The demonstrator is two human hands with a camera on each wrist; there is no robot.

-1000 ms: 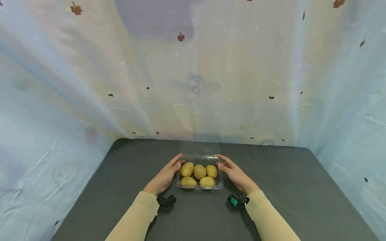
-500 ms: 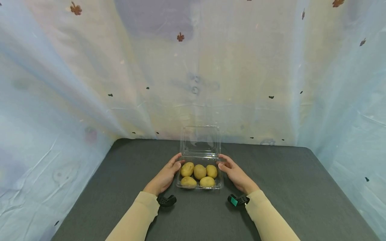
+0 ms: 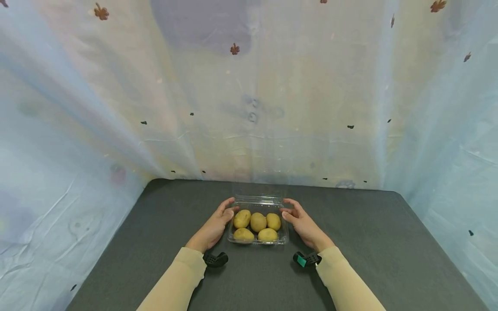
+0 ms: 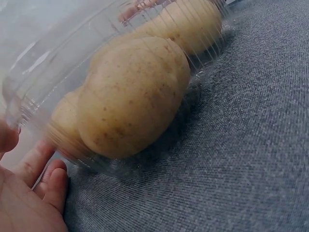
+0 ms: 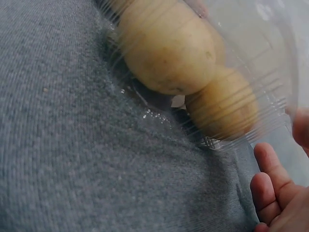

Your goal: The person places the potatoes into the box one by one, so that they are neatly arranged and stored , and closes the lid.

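Note:
A clear plastic clamshell container (image 3: 256,242) sits on the table with its lid (image 3: 260,190) raised and tilted back, faint against the backdrop. Inside it lie several yellow potatoes (image 3: 258,222), which also show through the ribbed wall in the left wrist view, a large potato (image 4: 135,96) nearest, and in the right wrist view, with a big potato (image 5: 166,46) there. My left hand (image 3: 213,226) holds the container's left side, thumb near the rim. On the opposite side my right hand (image 3: 305,224) holds it likewise. Parts of the fingertips are hidden behind the plastic.
A dark grey cloth-covered table (image 3: 350,242) lies beneath. Its back edge meets a pale patterned curtain (image 3: 311,86), which also rises at both sides. Black straps with camera modules (image 3: 215,259) sit at the wrists.
The clear lid swung up to nearly upright half a second ago and now leans back again, harder to make out. Hands, container and potatoes stay in place.

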